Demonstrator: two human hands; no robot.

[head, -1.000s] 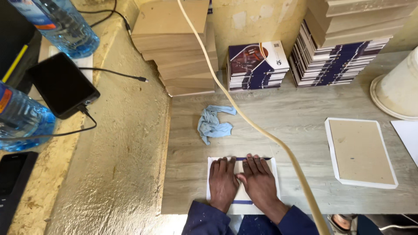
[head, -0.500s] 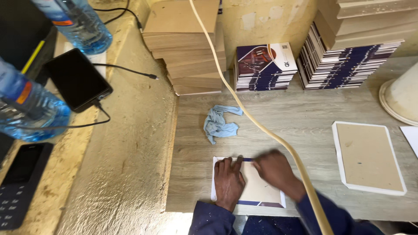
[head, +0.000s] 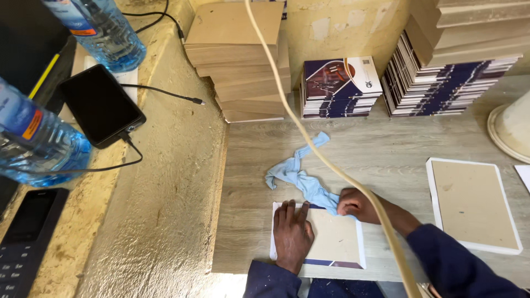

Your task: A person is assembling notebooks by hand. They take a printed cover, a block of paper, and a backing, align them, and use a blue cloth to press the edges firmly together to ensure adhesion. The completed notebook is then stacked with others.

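One crumpled light-blue cloth [head: 301,179] is pinched by the right hand [head: 353,203]; the left hand [head: 291,234] presses flat on the board [head: 334,243].

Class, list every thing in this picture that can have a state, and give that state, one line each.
Left hand: flat, pressing the board cover.
Right hand: closed on the blue cloth.
Blue cloth: crumpled, partly on the cover.
Smartphone: screen dark, cable plugged in.
Water bottle: lying on its side.
Booklets: stacked.
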